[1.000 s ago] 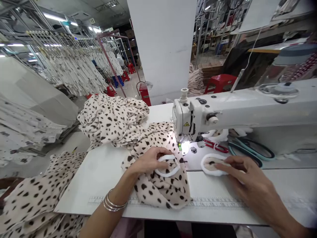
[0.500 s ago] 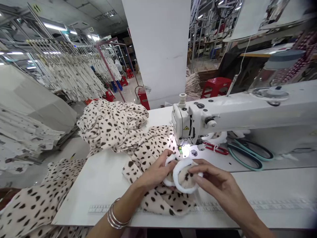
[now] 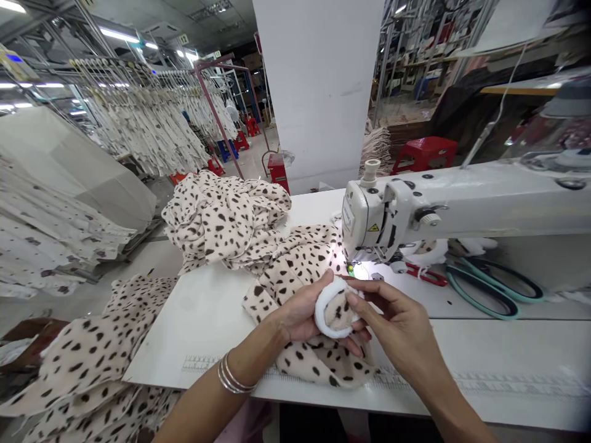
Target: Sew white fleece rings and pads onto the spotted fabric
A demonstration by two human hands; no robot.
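Observation:
My left hand [image 3: 302, 311] cups a small round fabric piece [image 3: 333, 307], spotted beige in the middle with a fluffy white rim. My right hand [image 3: 392, 317] pinches the same piece from the right, thumb and fingers on its edge. Both hands hover just above a spotted beige garment [image 3: 300, 271] that lies on the white sewing table [image 3: 207, 320]. The needle area of the white sewing machine [image 3: 462, 203] is lit just behind my hands. Silver bangles sit on my left wrist.
A heap of the same spotted fabric [image 3: 221, 215] lies at the table's back left, and more hangs off the left edge [image 3: 87, 357]. Red snips [image 3: 425, 275] and teal scissors [image 3: 489, 286] lie under the machine arm. Racks of hanging garments [image 3: 152, 123] and a white pillar [image 3: 318, 92] stand behind.
My right hand picked up the round piece from the table on the right and brought it over to my left hand. Both hands now hold it together above the garment.

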